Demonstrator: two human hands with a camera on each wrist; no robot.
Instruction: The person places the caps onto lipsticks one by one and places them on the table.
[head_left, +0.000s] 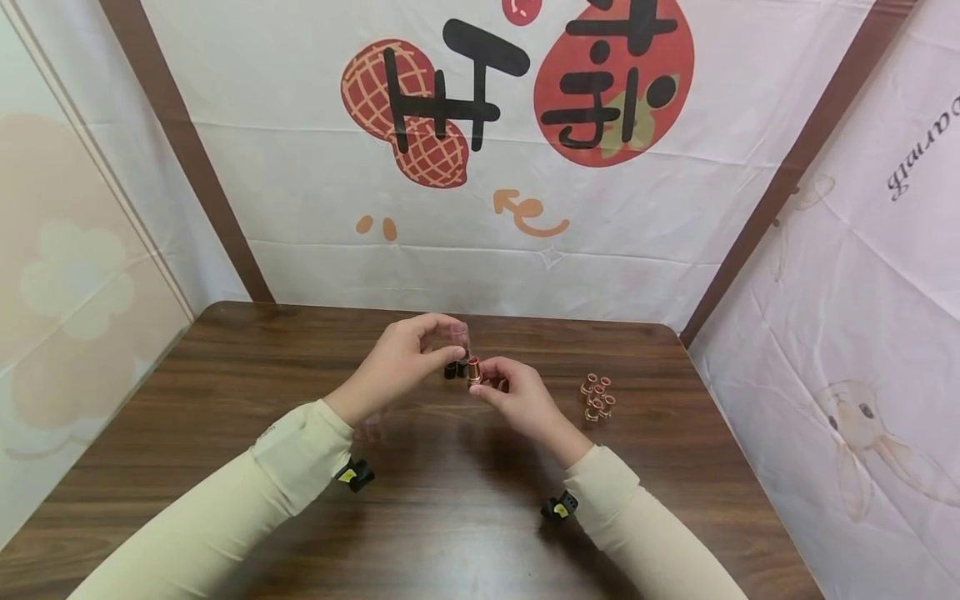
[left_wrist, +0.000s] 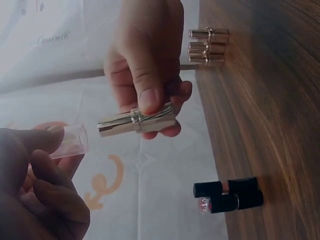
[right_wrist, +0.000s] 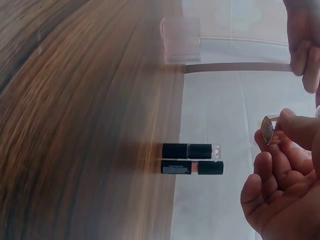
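My left hand [head_left: 401, 362] pinches a clear pinkish lipstick cap [left_wrist: 72, 141] between thumb and fingers. Held by the thumb and fingers of my right hand [head_left: 521, 400] is a shiny gold lipstick tube [left_wrist: 135, 122], uncapped, with a reddish tip in the head view. The cap [head_left: 461, 335] is just above and left of the gold tube [head_left: 474, 372]. In the left wrist view a gap separates cap and tube. In the right wrist view the tube's base [right_wrist: 268, 131] faces the camera.
Two black lipsticks [right_wrist: 192, 159] stand upright on the table [head_left: 300, 358], beyond the hands. Several gold lipstick tubes [head_left: 596, 397] stand grouped to the right. Clear pinkish caps [right_wrist: 181, 41] stand on the left, partly behind the left forearm. A printed cloth [head_left: 480, 275] hangs along the back edge.
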